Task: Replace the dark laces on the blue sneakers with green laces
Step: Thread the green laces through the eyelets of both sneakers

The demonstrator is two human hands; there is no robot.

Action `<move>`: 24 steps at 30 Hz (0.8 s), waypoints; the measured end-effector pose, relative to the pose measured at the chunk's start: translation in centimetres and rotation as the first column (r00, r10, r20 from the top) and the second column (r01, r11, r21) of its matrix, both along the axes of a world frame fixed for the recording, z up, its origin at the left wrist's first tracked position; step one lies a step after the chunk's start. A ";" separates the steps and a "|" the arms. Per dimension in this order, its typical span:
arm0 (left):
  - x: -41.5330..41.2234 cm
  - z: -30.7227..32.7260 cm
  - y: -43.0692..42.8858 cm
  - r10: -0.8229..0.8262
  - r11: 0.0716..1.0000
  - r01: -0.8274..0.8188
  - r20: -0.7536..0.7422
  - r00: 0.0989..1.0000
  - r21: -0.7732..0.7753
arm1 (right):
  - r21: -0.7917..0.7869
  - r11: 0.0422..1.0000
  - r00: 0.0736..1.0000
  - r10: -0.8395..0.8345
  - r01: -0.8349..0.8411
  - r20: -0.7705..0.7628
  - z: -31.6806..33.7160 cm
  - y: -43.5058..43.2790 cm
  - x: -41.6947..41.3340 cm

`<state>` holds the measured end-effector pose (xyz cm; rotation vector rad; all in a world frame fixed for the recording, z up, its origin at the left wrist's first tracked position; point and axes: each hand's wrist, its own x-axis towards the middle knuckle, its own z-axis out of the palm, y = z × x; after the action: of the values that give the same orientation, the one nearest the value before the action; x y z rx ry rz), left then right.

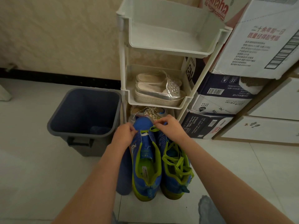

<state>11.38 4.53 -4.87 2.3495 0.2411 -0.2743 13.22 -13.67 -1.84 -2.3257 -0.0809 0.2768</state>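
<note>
Left hand (123, 134), right hand (168, 126), pinching green lace (144, 131) between

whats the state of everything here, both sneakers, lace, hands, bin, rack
left sneaker, green lace through the toe eyelets only, rest unlaced
right sneaker, green-laced up the front, slack and untied
left hand, pinches the green lace by the toe
right hand, pinches the same lace's other side
bin, upright, no lid, something blue at the bottom
rack, silver shoes on its middle tier
</note>
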 end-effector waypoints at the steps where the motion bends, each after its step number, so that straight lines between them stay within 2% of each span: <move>1: 0.1 0.1 0.1 0.002 1.000 -0.002 -0.026 1.000 -0.006 | -0.076 0.996 0.998 0.050 -0.048 0.031 -0.5 0.0 -0.1; 3: 0.3 0.2 0.4 0.040 0.996 -0.045 -0.064 0.997 -0.071 | -0.187 0.975 0.990 0.129 -0.118 0.051 -1.3 0.2 -0.3; 5: 0.5 0.4 0.9 0.131 0.960 -0.153 -0.106 0.986 -0.236 | -0.265 0.954 0.985 0.161 -0.139 0.062 -1.8 0.4 -0.5; 9: 1.1 0.5 1.6 0.284 0.765 -0.394 -0.282 0.916 -0.509 | -0.290 0.952 0.988 0.126 -0.094 0.094 -2.0 0.2 -0.5; 14: 1.0 0.7 1.4 0.357 0.658 -0.488 -0.333 0.873 -0.574 | -0.294 0.948 0.987 0.148 -0.122 0.067 -2.1 -0.1 -0.3; 16: 0.8 1.1 1.3 0.365 0.643 -0.501 -0.344 0.865 -0.579 | -0.293 0.948 0.985 0.151 -0.122 0.078 -2.2 -0.2 -0.4; 20: 1.0 1.3 1.1 0.377 0.703 -0.496 -0.324 0.868 -0.510 | -0.248 0.962 0.984 0.142 -0.112 0.106 -1.6 0.1 -0.6; 22: 0.9 1.3 1.1 0.354 0.833 -0.405 -0.200 0.914 -0.377 | -0.288 0.950 0.972 0.175 -0.125 0.155 -1.4 0.6 -0.5; 24: 0.4 1.2 0.9 0.240 0.954 -0.245 -0.053 0.969 -0.175 | -0.359 0.925 0.957 0.209 -0.127 0.200 -1.5 0.9 -0.6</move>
<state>11.82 5.48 -3.63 2.1124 0.4957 -0.2040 12.62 -12.73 -3.38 -2.6976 -0.3814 0.1025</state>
